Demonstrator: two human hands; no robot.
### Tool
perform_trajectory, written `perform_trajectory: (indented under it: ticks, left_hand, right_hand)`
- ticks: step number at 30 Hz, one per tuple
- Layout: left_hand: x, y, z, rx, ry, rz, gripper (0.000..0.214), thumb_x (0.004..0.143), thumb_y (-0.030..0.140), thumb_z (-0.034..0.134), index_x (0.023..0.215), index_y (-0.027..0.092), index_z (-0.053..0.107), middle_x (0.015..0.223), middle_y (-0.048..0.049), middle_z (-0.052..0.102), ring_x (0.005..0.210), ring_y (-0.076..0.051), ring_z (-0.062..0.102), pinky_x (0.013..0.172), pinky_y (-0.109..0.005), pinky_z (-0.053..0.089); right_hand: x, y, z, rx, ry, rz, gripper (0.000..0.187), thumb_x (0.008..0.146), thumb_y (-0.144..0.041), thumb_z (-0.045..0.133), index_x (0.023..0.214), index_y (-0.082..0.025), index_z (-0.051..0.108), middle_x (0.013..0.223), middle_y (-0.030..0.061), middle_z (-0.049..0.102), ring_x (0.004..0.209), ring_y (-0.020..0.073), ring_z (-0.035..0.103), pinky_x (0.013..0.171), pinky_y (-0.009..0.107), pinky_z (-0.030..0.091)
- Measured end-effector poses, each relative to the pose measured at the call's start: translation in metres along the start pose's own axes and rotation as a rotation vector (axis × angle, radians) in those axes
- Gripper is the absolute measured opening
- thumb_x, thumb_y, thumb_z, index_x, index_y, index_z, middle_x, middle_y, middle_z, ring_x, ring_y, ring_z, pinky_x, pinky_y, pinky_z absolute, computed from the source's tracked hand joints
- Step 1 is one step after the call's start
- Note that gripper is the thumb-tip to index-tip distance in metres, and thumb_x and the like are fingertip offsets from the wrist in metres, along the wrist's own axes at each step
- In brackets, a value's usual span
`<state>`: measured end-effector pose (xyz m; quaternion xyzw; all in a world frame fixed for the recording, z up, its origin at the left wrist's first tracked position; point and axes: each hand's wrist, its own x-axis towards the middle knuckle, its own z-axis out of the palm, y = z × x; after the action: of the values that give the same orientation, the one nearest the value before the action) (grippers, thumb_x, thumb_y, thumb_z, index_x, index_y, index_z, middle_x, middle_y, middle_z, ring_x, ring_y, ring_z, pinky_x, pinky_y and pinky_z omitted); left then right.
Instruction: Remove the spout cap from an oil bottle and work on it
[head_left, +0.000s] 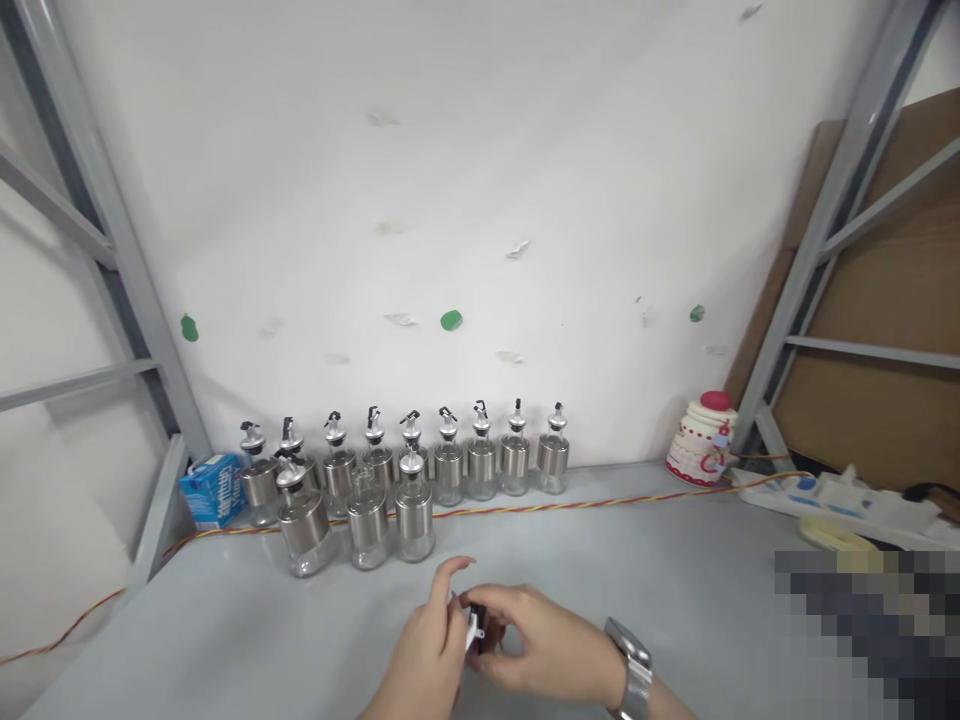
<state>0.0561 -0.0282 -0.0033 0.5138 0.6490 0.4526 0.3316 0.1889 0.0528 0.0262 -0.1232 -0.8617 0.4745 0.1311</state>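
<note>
My left hand [429, 645] and my right hand [536, 640] meet low in the middle of the view. Between them is a small black and silver-white pourer top [475, 630], mostly covered by the fingers. My left index finger is raised and curved, while the other left fingers close around the piece. The right thumb and fingers pinch it from the other side. Beyond the hands stand three glass oil bottles with steel sleeves. The middle bottle [367, 525] has a bare glass neck; the left bottle [304, 530] and right bottle [415, 515] carry pourer tops.
Several similar bottles [448, 470] line the wall behind. A blue box [214, 490] stands at their left. A twisted red-yellow cord [517, 508] crosses the grey table [630, 590]. At right are a cream jar [699, 445], a power strip [847, 505] and a yellow roll [832, 535].
</note>
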Motion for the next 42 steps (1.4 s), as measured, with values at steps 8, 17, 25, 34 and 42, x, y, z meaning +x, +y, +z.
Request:
perform_trajectory:
  ticks: [8,17,25,34,42]
  left_hand:
    - [0.000,-0.002,0.002,-0.079,0.078,-0.066,0.049,0.084,0.041,0.021,0.126,0.018,0.031,0.037,0.0107,0.031,0.030,-0.012,0.035,0.034,-0.020,0.034]
    - [0.004,-0.002,0.002,-0.218,0.127,-0.090,0.041,0.081,0.032,0.030,0.121,0.020,0.033,0.042,0.0103,0.036,0.033,-0.010,0.040,0.034,-0.017,0.034]
    - [0.010,-0.004,0.001,-0.387,0.185,-0.158,0.035,0.082,0.041,0.030,0.109,0.021,0.038,0.045,0.0104,0.035,0.035,-0.008,0.039,0.029,-0.013,0.022]
    - [0.011,-0.001,0.004,-0.411,0.196,-0.086,0.029,0.078,0.033,0.037,0.103,0.019,0.042,0.042,0.0117,0.033,0.031,-0.007,0.035,0.032,-0.014,0.026]
    - [0.012,-0.001,0.001,-0.274,0.051,0.001,0.031,0.079,0.033,0.037,0.105,0.018,0.044,0.042,0.0116,0.034,0.030,-0.006,0.034,0.031,-0.015,0.026]
  right_hand:
    - [0.003,0.009,-0.005,0.056,0.085,0.084,0.032,0.088,-0.042,0.030,0.079,-0.017,0.048,0.064,-0.0019,0.051,0.059,0.0107,0.048,0.059,0.023,0.039]
    - [0.013,0.015,0.012,0.191,0.187,0.084,0.035,0.084,-0.048,0.037,0.064,-0.019,0.039,0.053,-0.0067,0.037,0.050,0.0079,0.034,0.051,0.019,0.031]
    - [0.017,0.016,0.020,0.246,0.324,0.085,0.035,0.084,-0.049,0.036,0.065,-0.019,0.038,0.051,-0.0064,0.039,0.048,0.0080,0.036,0.050,0.019,0.031]
    - [0.016,0.009,0.026,0.104,0.374,0.086,0.037,0.086,-0.048,0.029,0.062,-0.020,0.032,0.052,-0.0064,0.036,0.049,0.0085,0.032,0.049,0.020,0.030]
    - [0.014,0.003,0.021,0.001,0.395,0.115,0.039,0.086,-0.048,0.029,0.059,-0.020,0.035,0.052,-0.0054,0.036,0.050,0.0094,0.034,0.049,0.020,0.030]
